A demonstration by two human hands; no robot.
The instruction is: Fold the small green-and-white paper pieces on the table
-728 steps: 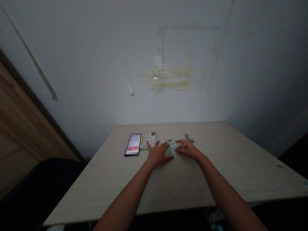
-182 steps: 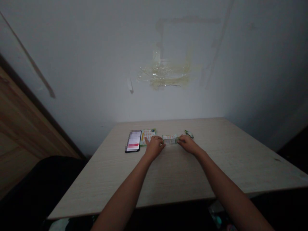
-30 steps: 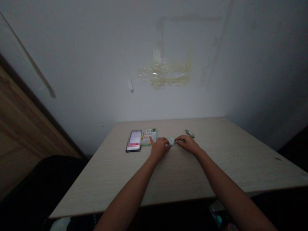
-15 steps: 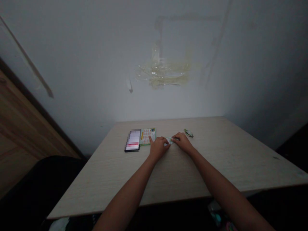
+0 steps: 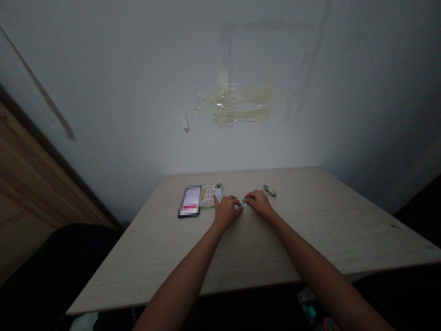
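Note:
My left hand (image 5: pixel 225 211) and my right hand (image 5: pixel 259 205) meet at the far middle of the pale wooden table (image 5: pixel 248 248). Both pinch a small folded piece of green-and-white paper (image 5: pixel 241 202) that lies between their fingertips on the tabletop. Only a sliver of the paper shows. A small folded green paper shape (image 5: pixel 269 191) rests just beyond my right hand. A printed green sheet (image 5: pixel 211 195) lies left of my left hand, beside a phone (image 5: pixel 190 202) with its screen lit.
The table's far edge meets a white wall (image 5: pixel 138 92) with old tape residue (image 5: pixel 230 105). A wooden panel (image 5: pixel 24 184) stands to the left, and a dark shape (image 5: pixel 51 271) sits below it beside the table.
The paper between my hands has been folded from a long strip into a much smaller piece. My hands have drawn closer together. The other items have not moved.

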